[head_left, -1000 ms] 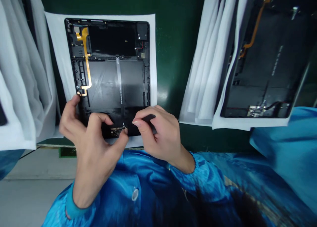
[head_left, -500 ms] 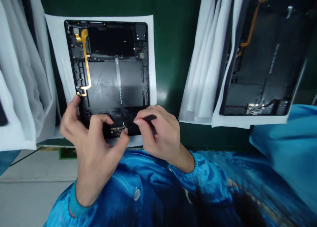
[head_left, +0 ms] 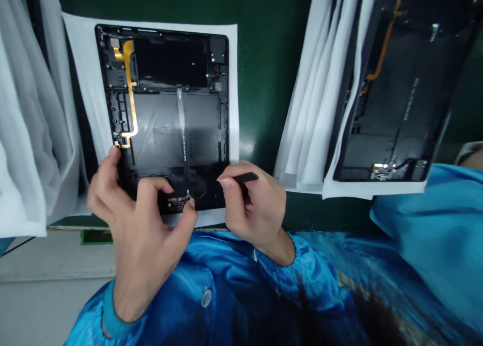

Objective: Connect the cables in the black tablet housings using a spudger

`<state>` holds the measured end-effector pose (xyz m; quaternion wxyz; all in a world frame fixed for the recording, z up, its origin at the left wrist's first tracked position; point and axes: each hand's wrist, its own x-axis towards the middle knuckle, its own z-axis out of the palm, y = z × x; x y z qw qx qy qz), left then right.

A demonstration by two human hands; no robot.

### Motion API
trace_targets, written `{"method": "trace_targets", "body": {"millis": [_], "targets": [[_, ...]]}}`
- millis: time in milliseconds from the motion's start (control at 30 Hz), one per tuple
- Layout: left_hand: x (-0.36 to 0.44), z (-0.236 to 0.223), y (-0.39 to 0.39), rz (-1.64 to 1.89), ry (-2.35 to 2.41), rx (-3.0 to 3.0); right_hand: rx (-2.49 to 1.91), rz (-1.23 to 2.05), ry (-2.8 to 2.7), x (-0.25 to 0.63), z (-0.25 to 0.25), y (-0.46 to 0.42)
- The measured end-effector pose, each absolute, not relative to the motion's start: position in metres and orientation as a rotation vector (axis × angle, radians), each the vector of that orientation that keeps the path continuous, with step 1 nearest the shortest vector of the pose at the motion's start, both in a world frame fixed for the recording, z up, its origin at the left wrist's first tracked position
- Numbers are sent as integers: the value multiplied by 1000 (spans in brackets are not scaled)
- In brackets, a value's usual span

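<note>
An opened black tablet housing point(head_left: 158, 122) lies on a white foam sheet point(head_left: 81, 74). Down its left side runs an orange flex cable point(head_left: 132, 101), and a grey ribbon cable point(head_left: 181, 117) goes from the middle to a small circuit board point(head_left: 176, 204) at the near edge. My left hand point(head_left: 141, 230) is spread over the near left corner, its thumb on the board's right end and a fingertip on the housing's left edge. Beside the near right corner, my right hand point(head_left: 256, 210) pinches what look like black tweezers point(head_left: 246, 178); their tip is hard to make out.
To the right, another open tablet housing point(head_left: 392, 129) lies on foam, beside upright folds of white foam point(head_left: 307, 109). More foam sheets point(head_left: 35, 114) stand at the left. The green tabletop point(head_left: 260, 84) shows between them. A blue sleeve point(head_left: 422, 225) of another person is at the right.
My right hand has moved right with the tweezers, away from the circuit board. My left hand has kept its thumb on the board. The view has shifted slightly.
</note>
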<state>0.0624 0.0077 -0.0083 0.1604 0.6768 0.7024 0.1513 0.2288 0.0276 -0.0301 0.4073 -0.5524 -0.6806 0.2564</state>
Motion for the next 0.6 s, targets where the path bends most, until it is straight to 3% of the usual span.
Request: {"method": "trace_targets", "body": {"millis": [600], "targets": [[66, -4, 7, 426, 2011, 1937, -1705, 479, -1631, 232, -25, 22]]}}
